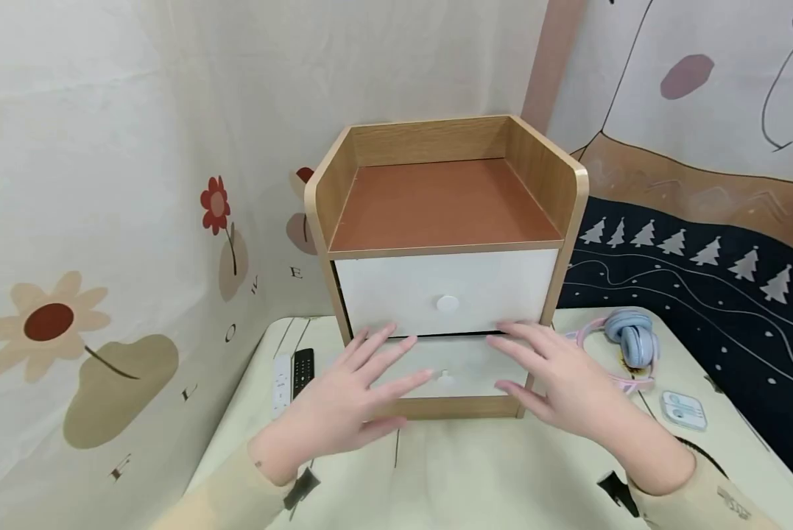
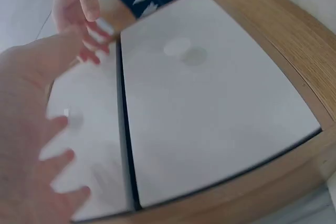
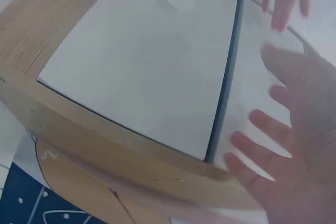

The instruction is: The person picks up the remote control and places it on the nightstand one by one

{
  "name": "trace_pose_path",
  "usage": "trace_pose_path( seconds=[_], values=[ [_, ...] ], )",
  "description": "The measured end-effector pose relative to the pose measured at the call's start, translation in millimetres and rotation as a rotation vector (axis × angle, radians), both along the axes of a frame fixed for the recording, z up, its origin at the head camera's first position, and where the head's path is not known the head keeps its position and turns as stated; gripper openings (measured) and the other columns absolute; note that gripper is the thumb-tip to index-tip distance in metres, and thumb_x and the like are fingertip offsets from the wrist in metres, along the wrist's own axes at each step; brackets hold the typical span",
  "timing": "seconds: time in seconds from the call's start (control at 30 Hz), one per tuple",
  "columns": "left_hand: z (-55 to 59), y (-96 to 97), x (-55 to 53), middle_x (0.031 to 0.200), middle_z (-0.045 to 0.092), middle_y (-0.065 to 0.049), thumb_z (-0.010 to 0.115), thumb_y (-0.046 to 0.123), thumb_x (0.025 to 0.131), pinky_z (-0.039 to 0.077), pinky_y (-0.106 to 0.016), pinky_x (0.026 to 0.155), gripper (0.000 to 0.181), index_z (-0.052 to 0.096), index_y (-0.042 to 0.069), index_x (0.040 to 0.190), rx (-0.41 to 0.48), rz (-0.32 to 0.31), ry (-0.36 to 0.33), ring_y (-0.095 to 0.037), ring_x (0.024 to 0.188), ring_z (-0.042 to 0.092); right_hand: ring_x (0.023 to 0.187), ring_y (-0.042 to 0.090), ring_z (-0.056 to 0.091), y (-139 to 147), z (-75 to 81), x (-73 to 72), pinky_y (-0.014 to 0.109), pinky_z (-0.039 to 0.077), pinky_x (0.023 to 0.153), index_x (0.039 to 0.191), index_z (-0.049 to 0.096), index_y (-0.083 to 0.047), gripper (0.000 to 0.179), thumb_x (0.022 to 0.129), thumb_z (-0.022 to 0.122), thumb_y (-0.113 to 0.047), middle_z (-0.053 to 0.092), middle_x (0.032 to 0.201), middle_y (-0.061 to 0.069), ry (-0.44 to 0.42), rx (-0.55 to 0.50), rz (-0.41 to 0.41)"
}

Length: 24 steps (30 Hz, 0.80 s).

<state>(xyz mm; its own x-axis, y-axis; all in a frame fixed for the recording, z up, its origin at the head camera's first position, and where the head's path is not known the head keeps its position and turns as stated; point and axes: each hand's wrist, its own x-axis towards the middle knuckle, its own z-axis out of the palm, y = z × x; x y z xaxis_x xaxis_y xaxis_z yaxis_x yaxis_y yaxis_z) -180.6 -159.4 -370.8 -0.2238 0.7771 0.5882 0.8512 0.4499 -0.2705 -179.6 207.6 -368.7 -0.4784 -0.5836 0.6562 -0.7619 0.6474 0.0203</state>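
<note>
A small wooden cabinet (image 1: pixel 436 202) with two white drawers stands before me, its top shelf reddish brown. Both the upper drawer (image 1: pixel 396 294) and the lower drawer (image 1: pixel 462 361) are pushed in, each with a round white knob. My left hand (image 1: pixel 350 397) has its fingers spread in front of the lower drawer's left half. On the other side my right hand (image 1: pixel 562 375) spreads its fingers before the right half, fingertips near the gap between the drawers. Neither hand holds anything. In both wrist views the upper drawer front (image 2: pixel 210 103) fills the middle, with fingers beside the lower one (image 3: pixel 252 77).
Left of the cabinet lie a white power strip (image 1: pixel 281 384) and a black remote control (image 1: pixel 303 370). To the right are blue and pink headphones (image 1: pixel 635 342) and a clear case with earphones (image 1: pixel 684 410). Patterned cloth (image 1: pixel 694 294) hangs behind the table (image 1: pixel 462 471).
</note>
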Motion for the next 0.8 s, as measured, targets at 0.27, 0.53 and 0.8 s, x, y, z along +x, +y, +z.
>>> trace_pose_path(
  seconds=[0.27, 0.53, 0.8],
  values=[
    [-7.4, -15.6, -13.1, 0.096, 0.078, -0.021, 0.061, 0.007, 0.102, 0.063, -0.036, 0.075, 0.021, 0.076, -0.007, 0.107, 0.526, -0.223, 0.334, -0.033, 0.082, 0.074, 0.094, 0.026, 0.071, 3.2, -11.2, -18.9, 0.028, 0.055, 0.077, 0.124, 0.076, -0.003, 0.043, 0.11, 0.062, -0.041, 0.072, 0.113, 0.016, 0.21, -0.397, -0.127],
    [-60.3, -58.8, -21.3, 0.096, 0.074, -0.026, 0.06, 0.003, 0.088, 0.057, -0.013, 0.099, 0.031, 0.073, -0.014, 0.111, 0.74, 0.037, 0.215, -0.035, 0.079, 0.069, 0.093, 0.034, 0.068, -3.5, -32.9, -26.8, 0.007, 0.045, 0.093, 0.146, 0.055, 0.003, 0.061, 0.091, 0.08, -0.003, 0.061, 0.127, 0.029, 0.104, -0.683, -0.271],
    [-119.9, -101.0, -30.7, 0.121, 0.074, -0.023, 0.067, 0.007, 0.088, 0.05, -0.013, 0.103, 0.048, 0.072, -0.003, 0.135, 0.738, 0.352, -0.014, -0.033, 0.098, 0.07, 0.095, 0.03, 0.068, -15.7, -49.8, -34.5, -0.001, 0.045, 0.094, 0.161, 0.049, -0.001, 0.069, 0.097, 0.072, 0.007, 0.064, 0.126, 0.03, 0.046, -0.781, -0.279]
  ],
)
